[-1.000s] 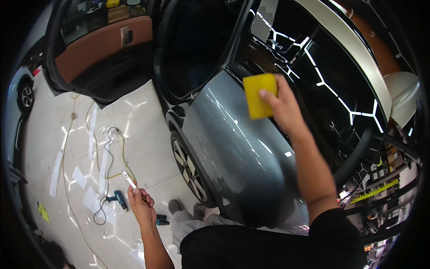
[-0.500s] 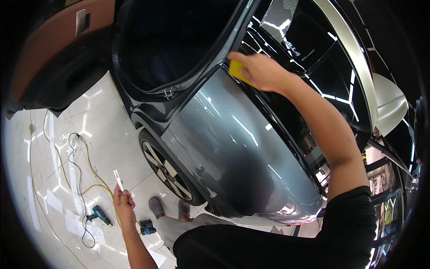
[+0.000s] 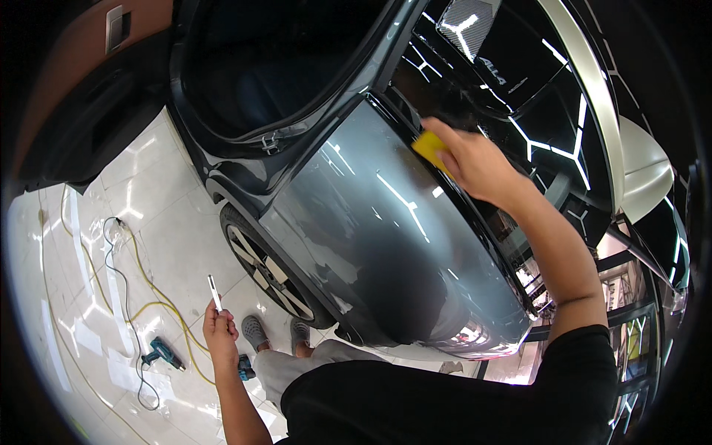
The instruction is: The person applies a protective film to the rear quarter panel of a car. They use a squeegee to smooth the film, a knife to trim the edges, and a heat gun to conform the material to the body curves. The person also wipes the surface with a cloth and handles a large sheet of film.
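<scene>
Low on the left, my left hand is closed round a slim silver-white cutter knife, its narrow tip pointing up and away from the car. Stretched out over the car's rear, my right hand grips a yellow squeegee, slightly blurred. The squeegee is at the seam between the glossy grey rear fender and the black rear glass and trim. Fingers partly cover it, and its exact contact edge is hard to make out.
An open door with a brown panel is at far left, beside the dark door opening. Below the fender is the rear wheel. A teal heat gun, cords and a partly hidden power tool lie on the tiled floor.
My right hand has slid the squeegee along the seam, toward me and to the right, away from the door opening's corner. My left hand has shifted slightly right with the cutter knife.
</scene>
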Tool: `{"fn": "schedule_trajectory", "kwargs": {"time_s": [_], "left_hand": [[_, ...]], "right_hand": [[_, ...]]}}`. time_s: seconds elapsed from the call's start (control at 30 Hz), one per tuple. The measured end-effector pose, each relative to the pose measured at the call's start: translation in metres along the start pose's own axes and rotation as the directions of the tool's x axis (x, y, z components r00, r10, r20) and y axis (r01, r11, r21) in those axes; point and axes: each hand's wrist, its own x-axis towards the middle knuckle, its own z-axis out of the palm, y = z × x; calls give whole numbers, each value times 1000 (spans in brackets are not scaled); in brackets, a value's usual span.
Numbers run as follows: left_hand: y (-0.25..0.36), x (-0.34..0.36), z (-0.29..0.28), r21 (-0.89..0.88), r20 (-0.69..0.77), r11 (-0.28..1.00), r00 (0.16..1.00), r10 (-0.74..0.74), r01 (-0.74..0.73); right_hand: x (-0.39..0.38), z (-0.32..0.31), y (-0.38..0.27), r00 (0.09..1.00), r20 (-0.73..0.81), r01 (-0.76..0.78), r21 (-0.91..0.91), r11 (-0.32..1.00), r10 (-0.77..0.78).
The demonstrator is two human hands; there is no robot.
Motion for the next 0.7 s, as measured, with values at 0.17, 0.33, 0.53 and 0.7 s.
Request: {"fn": "schedule_trajectory", "kwargs": {"time_s": [0.17, 0.33, 0.53, 0.7], "left_hand": [[-4, 10, 6, 70, 57, 997, 998, -35, 31], [11, 12, 16, 136, 50, 989, 998, 49, -55], [1, -9, 12, 101, -5, 994, 999, 47, -47], [-45, -26, 30, 99, 70, 994, 997, 38, -45]], "right_hand": [[15, -2, 13, 989, -138, 53, 67, 996, -43], [49, -1, -3, 991, -98, 78, -87, 993, -87], [-36, 0, 16, 996, 71, 64, -82, 995, -58], [54, -4, -5, 976, -190, 90, -78, 993, -104]]}}
